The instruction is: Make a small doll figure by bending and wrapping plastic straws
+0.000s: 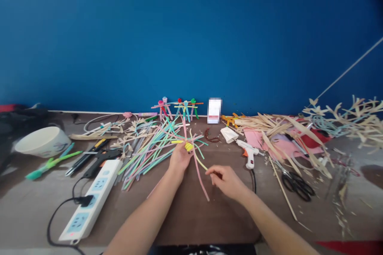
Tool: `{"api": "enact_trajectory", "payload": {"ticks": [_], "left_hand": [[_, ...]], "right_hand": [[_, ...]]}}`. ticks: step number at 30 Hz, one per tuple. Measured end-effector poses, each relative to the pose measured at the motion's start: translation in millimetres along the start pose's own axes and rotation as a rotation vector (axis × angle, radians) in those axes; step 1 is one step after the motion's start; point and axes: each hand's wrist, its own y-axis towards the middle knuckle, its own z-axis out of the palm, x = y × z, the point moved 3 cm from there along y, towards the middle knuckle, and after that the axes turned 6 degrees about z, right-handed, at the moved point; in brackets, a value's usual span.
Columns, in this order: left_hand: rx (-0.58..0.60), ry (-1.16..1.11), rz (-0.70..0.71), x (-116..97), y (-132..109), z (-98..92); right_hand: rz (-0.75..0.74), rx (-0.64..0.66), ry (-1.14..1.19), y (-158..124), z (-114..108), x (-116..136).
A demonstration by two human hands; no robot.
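Left of the work area, a white ceramic bowl stands near a white power strip, which has a black plug seated in it. A black glue gun lies just beside the strip. Loose pastel drinking straws fan toward the centre, where the left hand is closed on a straw bundle wound with yellow straw, held above the brown tabletop. The right hand is half open, its fingertips at a yellow straw end; any pinch cannot be confirmed. Risk: a slackened left grip could let the winding spring loose, and long ends could snag the pile. Further right, a white hot glue gun is a possible burn hazard (its heat cannot be judged), with black scissors beyond.
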Motion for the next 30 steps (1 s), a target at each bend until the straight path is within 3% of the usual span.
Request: {"api": "enact_trajectory", "payload": {"ticks": [3,7,11,14,17,20,23,25,27,30], "left_hand": [[-0.008,0.023,-0.037,-5.5,9.2,1.7],[0.027,0.08,-0.131,-6.5,2.6,5.3],[0.049,0.116,-0.128,-12.9,-24.6,4.0],[0.044,0.137,-0.094,-16.4,-54.4,-1.2],[0.04,0.111,-0.144,-2.4,-85.6,-4.6],[0.148,0.109,-0.324,29.6,-104.2,-0.7],[0.181,0.076,-0.31,52.4,-97.1,3.3],[0.168,0.085,-0.306,55.7,-82.4,3.9],[0.159,0.115,-0.236,44.2,-64.0,4.0],[0.11,0.241,-0.102,7.0,-38.3,3.0]], "right_hand": [[0.095,0.049,0.204,-26.1,-9.8,-15.1],[0.12,-0.014,0.288,-39.2,-21.4,-18.6],[0.062,0.002,0.377,-40.6,-30.5,-6.0],[-0.037,0.013,0.59,-50.2,-43.4,3.8],[-0.164,0.002,0.847,-67.6,-59.3,11.5],[-0.197,0.008,0.947,-83.4,-69.4,18.5],[-0.208,-0.027,0.924,-95.4,-74.7,21.5],[-0.229,-0.051,0.909,-103.8,-78.0,19.1],[-0.275,-0.092,0.903,-113.9,-84.0,14.3],[-0.364,-0.179,0.897,-129.8,-99.2,8.6]]}}
